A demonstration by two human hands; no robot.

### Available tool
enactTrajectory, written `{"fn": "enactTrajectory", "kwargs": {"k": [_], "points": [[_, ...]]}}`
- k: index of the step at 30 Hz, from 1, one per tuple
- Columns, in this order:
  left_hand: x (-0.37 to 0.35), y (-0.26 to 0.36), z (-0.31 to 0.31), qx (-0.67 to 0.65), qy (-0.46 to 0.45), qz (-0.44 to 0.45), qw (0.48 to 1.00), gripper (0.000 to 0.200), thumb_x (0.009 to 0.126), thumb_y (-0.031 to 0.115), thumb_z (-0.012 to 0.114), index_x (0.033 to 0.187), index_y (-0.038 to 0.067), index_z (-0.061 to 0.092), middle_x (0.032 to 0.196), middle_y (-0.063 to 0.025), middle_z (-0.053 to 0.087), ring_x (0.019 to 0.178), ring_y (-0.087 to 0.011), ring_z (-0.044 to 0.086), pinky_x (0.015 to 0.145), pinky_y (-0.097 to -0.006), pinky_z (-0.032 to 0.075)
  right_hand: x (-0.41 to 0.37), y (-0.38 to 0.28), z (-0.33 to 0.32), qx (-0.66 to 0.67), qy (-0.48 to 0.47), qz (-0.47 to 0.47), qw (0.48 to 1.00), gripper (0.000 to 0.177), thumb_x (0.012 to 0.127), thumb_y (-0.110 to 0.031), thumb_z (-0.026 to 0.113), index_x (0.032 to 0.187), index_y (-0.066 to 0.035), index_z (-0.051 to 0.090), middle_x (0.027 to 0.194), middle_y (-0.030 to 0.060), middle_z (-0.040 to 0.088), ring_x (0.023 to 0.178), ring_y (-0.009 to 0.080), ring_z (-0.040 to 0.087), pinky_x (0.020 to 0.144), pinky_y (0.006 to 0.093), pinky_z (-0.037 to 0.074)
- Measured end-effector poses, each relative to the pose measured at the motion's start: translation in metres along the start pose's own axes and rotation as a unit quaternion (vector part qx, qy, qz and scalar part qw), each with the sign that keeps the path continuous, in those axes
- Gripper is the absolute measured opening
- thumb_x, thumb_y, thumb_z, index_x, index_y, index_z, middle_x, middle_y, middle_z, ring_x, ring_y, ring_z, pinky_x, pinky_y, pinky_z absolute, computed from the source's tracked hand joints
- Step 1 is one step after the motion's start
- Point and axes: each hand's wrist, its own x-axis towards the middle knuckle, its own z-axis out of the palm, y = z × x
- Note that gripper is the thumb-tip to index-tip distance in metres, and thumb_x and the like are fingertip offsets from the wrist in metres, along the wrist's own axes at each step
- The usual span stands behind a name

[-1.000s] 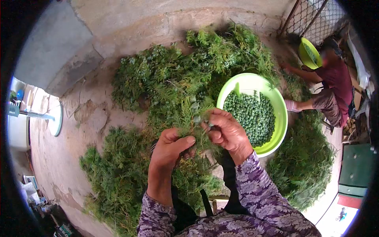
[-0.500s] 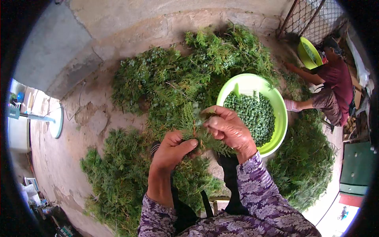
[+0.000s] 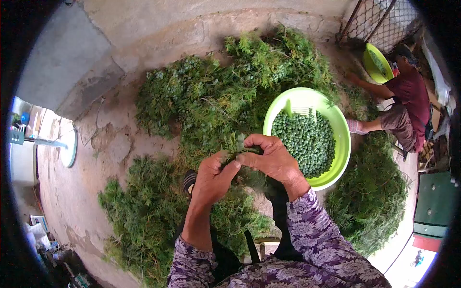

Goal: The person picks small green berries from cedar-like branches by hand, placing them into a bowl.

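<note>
My left hand (image 3: 213, 177) is closed around the lower part of a green evergreen sprig (image 3: 232, 143), whose leafy tip sticks up above the fingers. Against it, my right hand (image 3: 273, 161) pinches at the same sprig, its thumb meeting my left thumb. Small pale berries seem to show beside the right fingertips, but they are blurred. Just right of my right hand stands a lime-green basin (image 3: 347, 146) with a heap of round green berries (image 3: 307, 144) inside.
Piles of cut evergreen branches (image 3: 206, 96) lie ahead, at lower left (image 3: 144, 206) and at right (image 3: 370, 197). Another person (image 3: 408, 96) sits at the far right near a second green basin (image 3: 370, 62). A fan base (image 3: 69, 146) stands at left.
My right hand has moved slightly left and closed in on the sprig, so the two thumbs now meet. The sprig's tip sits lower. The other person's arm has shifted slightly.
</note>
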Motion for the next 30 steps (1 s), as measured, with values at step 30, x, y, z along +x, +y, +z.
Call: {"fn": "enactTrajectory", "kwargs": {"k": [30], "points": [[-0.008,0.013,-0.001,-0.184,-0.011,-0.106,0.977,0.018,0.072,0.012,0.063,0.087,0.002,0.062,0.076,-0.0011,0.062,0.065,-0.0086,0.057,0.06,-0.0218,0.045,0.005,0.005,0.002,0.296,-0.004,0.123,0.947,0.029,0.084,-0.025,0.058,0.107,-0.008,0.052,0.083,-0.0024,0.055,0.062,0.0052,0.051,0.046,0.0171,0.035]]}}
